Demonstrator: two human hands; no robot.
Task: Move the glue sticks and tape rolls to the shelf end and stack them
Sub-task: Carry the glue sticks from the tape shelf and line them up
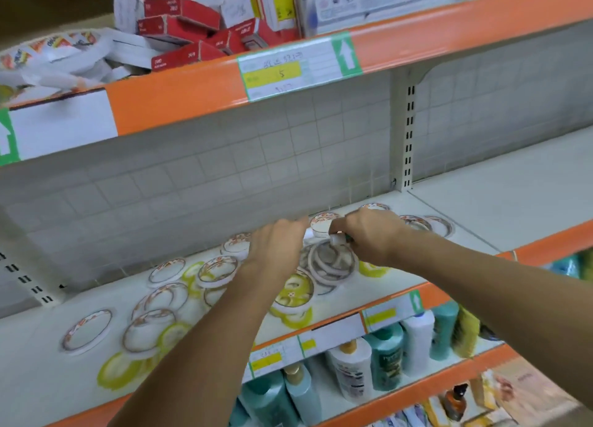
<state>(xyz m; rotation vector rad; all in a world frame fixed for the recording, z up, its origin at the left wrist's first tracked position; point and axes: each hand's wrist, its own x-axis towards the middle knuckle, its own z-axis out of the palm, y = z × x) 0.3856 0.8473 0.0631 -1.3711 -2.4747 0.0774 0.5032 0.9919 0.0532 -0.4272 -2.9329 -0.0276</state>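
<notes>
Several flat tape rolls, white-rimmed (218, 271) and yellow (117, 370), lie scattered over the white middle shelf (401, 276). My right hand (369, 234) grips a small glue stick (337, 240) with a white end, held above a pile of bare white rolls (330, 261). My left hand (276, 247) hovers just left of it, knuckles up and fingers bent down toward a white roll (321, 227) at the back. The back of that hand hides whatever its fingertips touch. More rolls (439, 224) lie behind and right of my right hand.
The shelf's right section (513, 189) past the slotted upright (409, 138) is bare. The orange-edged upper shelf (179, 96) holds red boxes (192, 25) and packed tape rolls. Shampoo bottles (385, 362) stand on the shelf below.
</notes>
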